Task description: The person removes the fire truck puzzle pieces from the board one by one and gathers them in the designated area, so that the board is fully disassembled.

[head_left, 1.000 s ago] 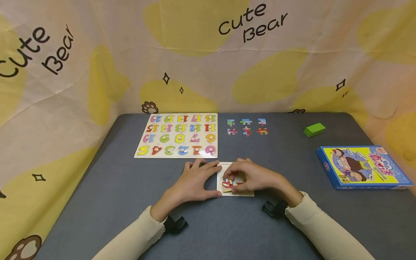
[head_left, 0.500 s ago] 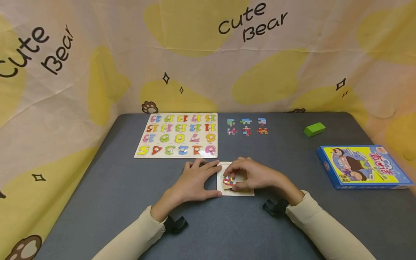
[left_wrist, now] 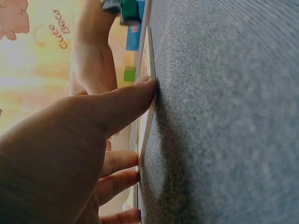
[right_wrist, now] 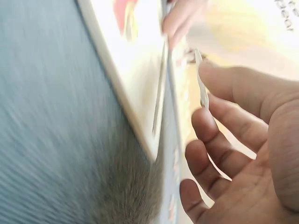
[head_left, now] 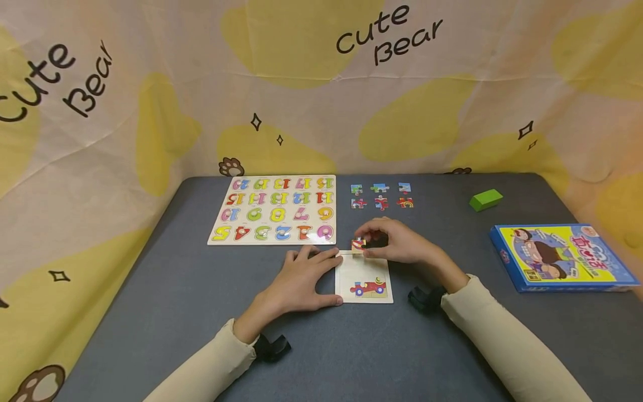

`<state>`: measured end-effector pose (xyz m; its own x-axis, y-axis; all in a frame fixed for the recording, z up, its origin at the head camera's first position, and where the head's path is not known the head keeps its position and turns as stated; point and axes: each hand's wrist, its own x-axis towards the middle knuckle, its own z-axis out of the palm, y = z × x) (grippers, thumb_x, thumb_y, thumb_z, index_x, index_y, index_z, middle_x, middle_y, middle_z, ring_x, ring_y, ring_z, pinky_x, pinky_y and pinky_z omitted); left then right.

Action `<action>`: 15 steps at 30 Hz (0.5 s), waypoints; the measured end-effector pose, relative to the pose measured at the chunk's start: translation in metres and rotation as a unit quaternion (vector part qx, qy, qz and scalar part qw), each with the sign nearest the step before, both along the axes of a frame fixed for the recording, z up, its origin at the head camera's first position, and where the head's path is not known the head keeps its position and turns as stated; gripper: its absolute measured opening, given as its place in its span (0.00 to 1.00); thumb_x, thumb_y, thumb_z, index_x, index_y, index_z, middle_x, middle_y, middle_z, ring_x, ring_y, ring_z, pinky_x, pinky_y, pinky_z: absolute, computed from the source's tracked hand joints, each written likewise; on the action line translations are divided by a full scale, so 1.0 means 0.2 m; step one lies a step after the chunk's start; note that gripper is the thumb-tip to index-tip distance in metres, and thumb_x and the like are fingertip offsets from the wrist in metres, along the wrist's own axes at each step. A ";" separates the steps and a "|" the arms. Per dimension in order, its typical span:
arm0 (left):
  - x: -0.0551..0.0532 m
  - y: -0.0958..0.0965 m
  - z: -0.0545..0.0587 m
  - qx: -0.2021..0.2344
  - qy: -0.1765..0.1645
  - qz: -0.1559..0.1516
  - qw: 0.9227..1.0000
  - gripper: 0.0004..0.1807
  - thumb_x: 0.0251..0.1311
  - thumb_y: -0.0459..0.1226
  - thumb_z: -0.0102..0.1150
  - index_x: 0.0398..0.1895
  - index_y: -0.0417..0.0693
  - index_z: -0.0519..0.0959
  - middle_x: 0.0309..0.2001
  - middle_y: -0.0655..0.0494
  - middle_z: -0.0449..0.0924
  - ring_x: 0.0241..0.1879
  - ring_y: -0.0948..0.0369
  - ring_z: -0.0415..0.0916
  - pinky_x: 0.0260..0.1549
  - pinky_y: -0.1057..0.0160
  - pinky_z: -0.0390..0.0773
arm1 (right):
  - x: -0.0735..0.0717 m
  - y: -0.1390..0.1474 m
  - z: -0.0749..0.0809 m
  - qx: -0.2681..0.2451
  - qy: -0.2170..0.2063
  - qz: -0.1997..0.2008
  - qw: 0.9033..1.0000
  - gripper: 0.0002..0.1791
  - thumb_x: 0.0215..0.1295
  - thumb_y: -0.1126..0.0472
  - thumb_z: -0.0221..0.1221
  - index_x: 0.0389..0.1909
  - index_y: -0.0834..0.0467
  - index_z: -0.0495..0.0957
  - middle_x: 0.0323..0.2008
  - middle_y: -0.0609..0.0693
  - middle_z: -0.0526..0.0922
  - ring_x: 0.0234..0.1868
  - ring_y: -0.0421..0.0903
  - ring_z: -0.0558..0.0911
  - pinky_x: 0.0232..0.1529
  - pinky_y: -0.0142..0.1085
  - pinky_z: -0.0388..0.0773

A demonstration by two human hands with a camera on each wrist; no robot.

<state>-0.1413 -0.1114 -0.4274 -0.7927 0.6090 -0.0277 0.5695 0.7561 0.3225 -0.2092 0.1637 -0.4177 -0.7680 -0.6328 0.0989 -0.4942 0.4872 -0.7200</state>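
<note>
My left hand [head_left: 303, 281] lies spread at the left side of a small wooden puzzle tray [head_left: 346, 275]. Its thumb and fingertips touch the tray's edge, as the left wrist view also shows. Between thumb and fingers, my right hand [head_left: 399, 241] pinches a jigsaw puzzle piece [head_left: 358, 245] with a red and yellow print, raised over the tray's far edge. Seen edge-on in the right wrist view, that puzzle piece [right_wrist: 202, 81] is thin and pale. Joined pieces showing a red car [head_left: 369, 287] lie in the near part of the tray; the rest of its bed is bare.
Beyond the tray, a number board [head_left: 271, 206] lies to the left. Several loose jigsaw pieces [head_left: 381, 202] form two rows behind my right hand. A green block [head_left: 485, 200] and a blue and yellow box [head_left: 562, 258] sit to the right. A printed cloth [head_left: 301, 84] hangs behind the table.
My right hand has lifted a puzzle piece off the tray and moved it away from me, to the tray's far edge. The red car pieces are now uncovered. My left hand stays put.
</note>
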 end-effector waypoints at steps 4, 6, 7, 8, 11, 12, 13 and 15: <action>0.00 0.00 0.00 -0.003 0.000 0.001 1.000 0.45 0.56 0.65 0.66 0.76 0.60 0.68 0.78 0.61 0.62 0.70 0.51 0.61 0.55 0.42 0.60 | -0.12 0.00 -0.02 0.020 0.000 -0.026 0.999 0.20 0.60 0.62 0.71 0.53 0.59 0.83 0.40 0.51 0.82 0.41 0.46 0.77 0.48 0.40 0.76; 0.00 0.00 -0.01 -0.005 0.000 0.001 1.000 0.45 0.56 0.65 0.66 0.76 0.60 0.68 0.79 0.61 0.62 0.70 0.51 0.61 0.55 0.43 0.60 | -0.16 0.01 -0.03 0.029 -0.008 -0.037 0.999 0.19 0.61 0.62 0.71 0.53 0.60 0.83 0.40 0.53 0.82 0.39 0.46 0.76 0.46 0.39 0.74; 0.00 0.00 -0.01 -0.005 0.001 0.001 1.000 0.45 0.56 0.65 0.66 0.76 0.60 0.68 0.78 0.61 0.62 0.69 0.51 0.61 0.55 0.43 0.60 | -0.18 0.00 -0.03 0.033 -0.012 -0.040 0.999 0.19 0.61 0.63 0.71 0.53 0.61 0.83 0.39 0.53 0.82 0.39 0.46 0.76 0.45 0.38 0.73; 0.00 0.00 -0.01 -0.004 0.000 0.000 1.000 0.45 0.56 0.65 0.66 0.76 0.60 0.68 0.78 0.61 0.62 0.69 0.51 0.61 0.55 0.43 0.60 | -0.20 0.01 -0.04 0.037 -0.014 -0.042 0.998 0.19 0.61 0.63 0.71 0.53 0.61 0.82 0.40 0.54 0.81 0.38 0.46 0.75 0.44 0.38 0.72; 0.00 0.00 0.00 -0.004 0.001 -0.001 1.000 0.45 0.57 0.65 0.65 0.76 0.60 0.68 0.79 0.61 0.62 0.69 0.52 0.61 0.55 0.43 0.60 | -0.24 0.01 -0.05 0.045 -0.017 -0.043 0.998 0.20 0.61 0.63 0.70 0.54 0.62 0.82 0.40 0.55 0.81 0.39 0.47 0.75 0.44 0.39 0.72; 0.00 0.00 0.00 -0.004 0.001 -0.001 1.000 0.45 0.57 0.65 0.65 0.76 0.60 0.68 0.79 0.61 0.62 0.69 0.52 0.61 0.55 0.43 0.60 | -0.25 0.01 -0.05 0.046 -0.018 -0.044 0.998 0.20 0.61 0.63 0.70 0.54 0.62 0.82 0.41 0.55 0.81 0.39 0.47 0.75 0.45 0.39 0.72; 0.00 0.00 0.00 -0.005 0.002 -0.001 1.000 0.45 0.57 0.65 0.65 0.76 0.60 0.68 0.78 0.61 0.62 0.69 0.52 0.61 0.54 0.43 0.60 | -0.26 0.00 -0.05 0.047 -0.017 -0.043 0.998 0.20 0.61 0.64 0.70 0.54 0.62 0.82 0.41 0.55 0.81 0.40 0.48 0.75 0.46 0.40 0.72; 0.00 0.00 0.00 -0.003 0.004 0.000 1.000 0.45 0.57 0.65 0.66 0.76 0.60 0.68 0.78 0.61 0.62 0.69 0.52 0.61 0.54 0.43 0.60 | -0.27 0.00 -0.05 0.048 -0.015 -0.043 0.998 0.20 0.61 0.64 0.70 0.55 0.61 0.82 0.41 0.55 0.81 0.41 0.49 0.75 0.46 0.41 0.72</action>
<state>-0.1406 -0.1118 -0.4272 -0.7927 0.6090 -0.0255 0.5721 0.7578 0.3138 -0.2631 0.1638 -0.4280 -0.8216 -0.5698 0.0173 -0.4268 0.5947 -0.6813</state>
